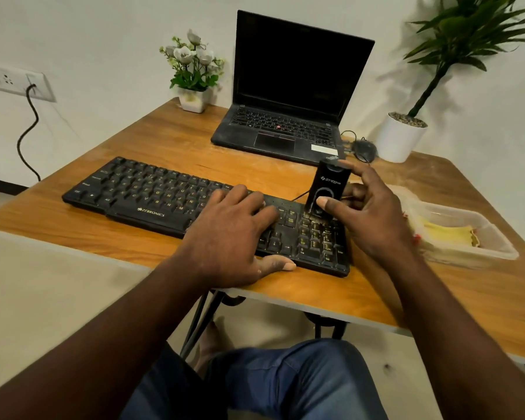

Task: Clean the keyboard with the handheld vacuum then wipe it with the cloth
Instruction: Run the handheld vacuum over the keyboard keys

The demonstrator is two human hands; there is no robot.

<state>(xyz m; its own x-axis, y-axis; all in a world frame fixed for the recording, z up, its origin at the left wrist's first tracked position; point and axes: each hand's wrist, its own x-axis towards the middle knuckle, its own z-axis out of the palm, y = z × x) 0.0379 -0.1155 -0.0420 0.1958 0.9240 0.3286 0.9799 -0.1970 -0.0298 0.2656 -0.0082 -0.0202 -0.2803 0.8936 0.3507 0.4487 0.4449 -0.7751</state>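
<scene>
A black keyboard lies slantwise across the wooden table. My left hand rests flat on its right-middle keys, fingers spread and the thumb at the front edge. My right hand grips a small black handheld vacuum, held upright with its nozzle down on the number pad at the keyboard's right end. My thumb lies on the vacuum's front. A yellow cloth lies in a clear plastic box to the right.
An open black laptop stands behind the keyboard. A small flower pot sits at the back left, a tall potted plant and a black mouse at the back right. The clear plastic box occupies the right side. My knees are under the table edge.
</scene>
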